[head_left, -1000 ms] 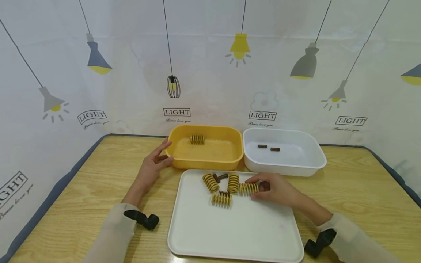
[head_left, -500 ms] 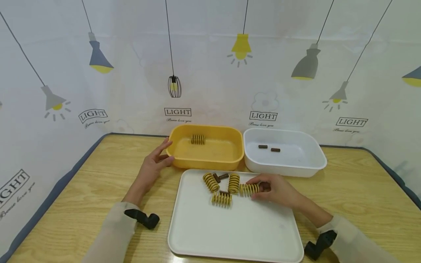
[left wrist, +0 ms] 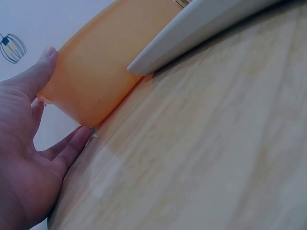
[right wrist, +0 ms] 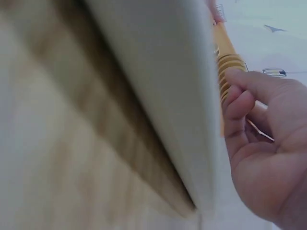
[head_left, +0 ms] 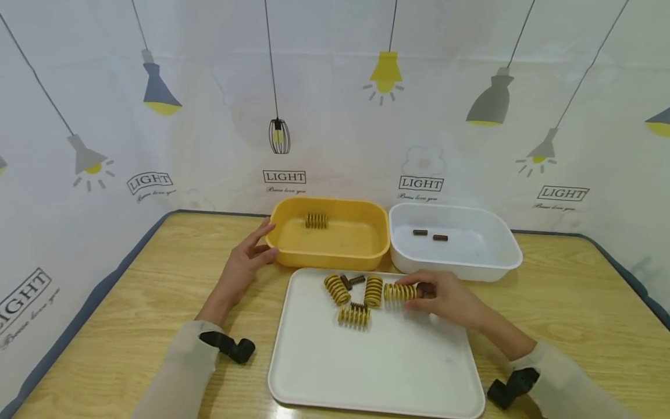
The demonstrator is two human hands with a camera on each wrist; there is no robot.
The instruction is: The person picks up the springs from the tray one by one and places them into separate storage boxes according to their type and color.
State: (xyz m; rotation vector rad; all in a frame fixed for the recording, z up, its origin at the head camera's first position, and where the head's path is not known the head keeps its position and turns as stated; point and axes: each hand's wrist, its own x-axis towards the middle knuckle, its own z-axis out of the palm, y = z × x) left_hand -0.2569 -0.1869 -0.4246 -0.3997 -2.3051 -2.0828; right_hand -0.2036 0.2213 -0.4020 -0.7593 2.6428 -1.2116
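My right hand (head_left: 445, 297) pinches one end of a thick yellow coil spring (head_left: 400, 292) between thumb and fingers, close over the white tray (head_left: 377, 366). The right wrist view shows the fingers curled at the coils of this yellow spring (right wrist: 230, 63). Beside it on the tray lie several more yellow springs (head_left: 373, 291) and a few small dark brown springs (head_left: 357, 280). My left hand (head_left: 243, 270) rests against the left end of the yellow bin (head_left: 330, 260), fingers extended along its outside. One yellow spring (head_left: 316, 220) lies in that bin.
To the right of the yellow bin stands a white bin (head_left: 455, 267) holding two small brown springs (head_left: 440, 237). Both bins sit just behind the tray on a wooden table (head_left: 157, 279). A lamp-printed curtain (head_left: 335, 116) closes off the back and sides.
My right hand has raised the yellow spring slightly and moved it a little to the right. The left hand stays at the yellow bin.
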